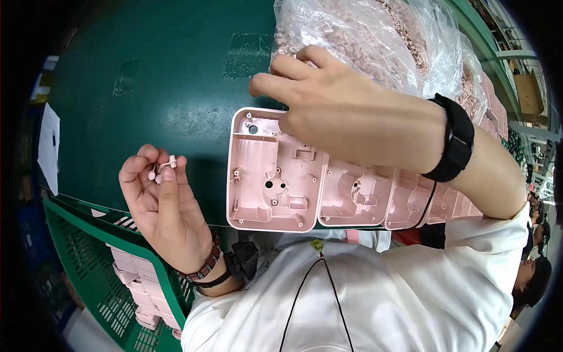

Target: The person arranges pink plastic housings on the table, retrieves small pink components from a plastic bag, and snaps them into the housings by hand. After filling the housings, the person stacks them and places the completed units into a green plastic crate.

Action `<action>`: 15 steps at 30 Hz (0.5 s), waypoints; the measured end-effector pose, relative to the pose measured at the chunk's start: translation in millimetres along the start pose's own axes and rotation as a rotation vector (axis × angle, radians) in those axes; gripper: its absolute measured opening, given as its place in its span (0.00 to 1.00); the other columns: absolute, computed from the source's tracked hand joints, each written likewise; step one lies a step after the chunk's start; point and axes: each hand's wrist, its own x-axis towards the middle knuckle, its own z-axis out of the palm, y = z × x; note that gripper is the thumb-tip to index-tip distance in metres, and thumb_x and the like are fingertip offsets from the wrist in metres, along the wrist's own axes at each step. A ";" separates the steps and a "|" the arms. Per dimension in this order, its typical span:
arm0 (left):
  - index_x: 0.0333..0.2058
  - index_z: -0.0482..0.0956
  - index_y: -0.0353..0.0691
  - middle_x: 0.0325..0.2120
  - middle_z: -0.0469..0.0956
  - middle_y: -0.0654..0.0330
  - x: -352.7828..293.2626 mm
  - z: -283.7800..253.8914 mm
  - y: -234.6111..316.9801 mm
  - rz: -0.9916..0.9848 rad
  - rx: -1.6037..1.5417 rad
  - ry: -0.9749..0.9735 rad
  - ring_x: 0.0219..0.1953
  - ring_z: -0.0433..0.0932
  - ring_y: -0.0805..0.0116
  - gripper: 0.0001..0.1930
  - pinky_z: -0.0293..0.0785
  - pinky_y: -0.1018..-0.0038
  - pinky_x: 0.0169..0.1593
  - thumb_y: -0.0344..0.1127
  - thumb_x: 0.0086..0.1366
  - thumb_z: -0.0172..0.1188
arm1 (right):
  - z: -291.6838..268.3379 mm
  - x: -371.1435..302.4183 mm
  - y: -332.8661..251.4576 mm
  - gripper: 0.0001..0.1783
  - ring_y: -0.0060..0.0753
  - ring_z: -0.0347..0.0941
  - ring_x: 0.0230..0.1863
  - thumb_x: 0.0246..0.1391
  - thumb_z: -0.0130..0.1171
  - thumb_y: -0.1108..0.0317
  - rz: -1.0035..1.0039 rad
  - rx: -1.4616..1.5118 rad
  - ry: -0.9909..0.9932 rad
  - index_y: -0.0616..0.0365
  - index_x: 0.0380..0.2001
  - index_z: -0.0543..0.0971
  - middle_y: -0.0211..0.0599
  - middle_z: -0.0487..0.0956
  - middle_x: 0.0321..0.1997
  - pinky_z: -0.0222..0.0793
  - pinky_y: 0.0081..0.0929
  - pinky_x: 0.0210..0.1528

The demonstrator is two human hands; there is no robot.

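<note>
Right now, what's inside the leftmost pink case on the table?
The pink case shows posts, inner walls and two dark holes near its middle. The right hand and forearm cover its upper right corner; what's there is hidden.

The left hand [170, 208] held small pink parts [172, 162]. The right hand [316, 88] was above the endmost pink shell [252, 208], near clear bags [352, 29] on the green table [170, 88]; a crate [172, 276] stood lower left.

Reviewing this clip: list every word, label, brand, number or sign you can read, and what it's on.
No text can be read in this view.
White sheet at far left: a dark mark, too small to read.
Small pink parts in the left hand: too small to tell.
</note>
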 end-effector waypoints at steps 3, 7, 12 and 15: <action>0.45 0.63 0.35 0.44 0.66 0.56 -0.8 2.6 0.6 0.014 0.011 0.026 0.42 0.69 0.71 0.14 0.67 0.72 0.51 0.19 0.60 0.47 | -8.1 -5.7 1.1 0.04 0.32 0.62 0.47 0.34 0.57 0.70 0.012 -0.015 0.019 0.58 0.18 0.78 0.34 0.69 0.40 0.58 0.27 0.47; 0.45 0.64 0.34 0.44 0.67 0.54 2.6 11.0 3.3 0.016 0.081 0.133 0.42 0.70 0.69 0.14 0.68 0.73 0.52 0.19 0.60 0.47 | -38.3 -32.5 -3.1 0.08 0.37 0.63 0.48 0.33 0.59 0.71 0.103 0.110 0.120 0.60 0.23 0.77 0.37 0.69 0.43 0.59 0.31 0.47; 0.47 0.63 0.33 0.44 0.68 0.53 3.8 -6.9 17.3 0.076 0.075 0.174 0.40 0.70 0.69 0.14 0.71 0.80 0.43 0.22 0.62 0.47 | -83.5 -118.8 -7.3 0.21 0.42 0.66 0.42 0.39 0.58 0.58 0.314 0.231 -0.047 0.63 0.34 0.74 0.43 0.68 0.43 0.61 0.33 0.42; 0.48 0.62 0.32 0.42 0.68 0.54 12.4 -5.9 24.1 0.134 0.032 0.142 0.37 0.69 0.71 0.14 0.71 0.85 0.36 0.24 0.63 0.46 | -103.8 -200.6 -35.2 0.16 0.39 0.66 0.42 0.47 0.55 0.63 0.633 0.306 0.110 0.65 0.36 0.72 0.44 0.70 0.38 0.61 0.29 0.43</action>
